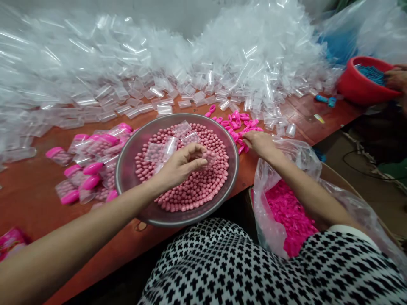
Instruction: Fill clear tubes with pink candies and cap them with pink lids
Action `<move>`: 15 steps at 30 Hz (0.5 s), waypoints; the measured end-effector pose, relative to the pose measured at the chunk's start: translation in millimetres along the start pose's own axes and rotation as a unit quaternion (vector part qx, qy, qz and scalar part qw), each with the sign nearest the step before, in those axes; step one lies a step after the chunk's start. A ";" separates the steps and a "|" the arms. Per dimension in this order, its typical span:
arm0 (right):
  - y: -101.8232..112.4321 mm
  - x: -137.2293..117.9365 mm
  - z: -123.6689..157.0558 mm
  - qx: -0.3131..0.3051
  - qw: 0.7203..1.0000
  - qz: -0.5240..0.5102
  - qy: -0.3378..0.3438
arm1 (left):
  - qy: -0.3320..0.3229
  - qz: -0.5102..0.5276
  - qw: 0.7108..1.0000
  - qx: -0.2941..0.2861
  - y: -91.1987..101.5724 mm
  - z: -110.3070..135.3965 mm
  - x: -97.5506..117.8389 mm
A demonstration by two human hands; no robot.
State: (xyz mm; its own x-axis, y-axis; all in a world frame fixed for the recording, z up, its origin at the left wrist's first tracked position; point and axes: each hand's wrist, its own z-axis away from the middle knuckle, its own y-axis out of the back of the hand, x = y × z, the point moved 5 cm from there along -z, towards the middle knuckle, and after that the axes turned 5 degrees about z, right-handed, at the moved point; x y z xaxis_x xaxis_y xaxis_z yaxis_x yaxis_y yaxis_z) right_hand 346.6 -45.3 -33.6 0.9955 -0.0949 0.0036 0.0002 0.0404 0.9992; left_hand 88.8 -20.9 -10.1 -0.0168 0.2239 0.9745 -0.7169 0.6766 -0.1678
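Note:
My left hand (186, 163) is above a metal bowl (125, 178) of small pink balls (190, 190). Its thumb and fingers are closed round a clear plastic container (210, 159), which seems to have pink balls in it. Other clear containers (170, 148) lie on the balls behind that hand. To the right of the bowl, my right hand (259, 142) has its fingertips pinched together at a small heap of bright pink caps (235, 123). A pink cap appears to be between them, partly hidden by the fingers.
Clear empty containers (121, 91) are piled high along the back. Filled containers with pink caps (92, 176) lie left of the bowl. An open plastic bag (265, 203) of pink caps is beside my lap. At far right, another person's hand (396, 78) touches a red bowl (356, 84) of blue pieces.

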 end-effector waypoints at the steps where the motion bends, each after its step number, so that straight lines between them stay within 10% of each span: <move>1: -3.0 -2.6 -2.4 -0.018 1.000 0.020 -0.015 | 0.017 0.022 1.000 0.002 -1.0 1.0 -1.5; 15: -14.5 25.5 21.7 -0.055 0.992 -0.069 -0.089 | 0.077 0.131 0.988 -0.009 -5.5 7.2 -8.7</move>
State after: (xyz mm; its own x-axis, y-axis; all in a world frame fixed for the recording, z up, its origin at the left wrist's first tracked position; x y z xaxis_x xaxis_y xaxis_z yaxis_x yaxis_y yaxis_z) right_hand 370.0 -69.9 -47.2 0.9528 -0.2806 -0.1162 0.1558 0.1231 0.9801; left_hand 87.9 -31.6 -16.5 -0.0933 0.4965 0.8630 -0.6901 0.5925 -0.4155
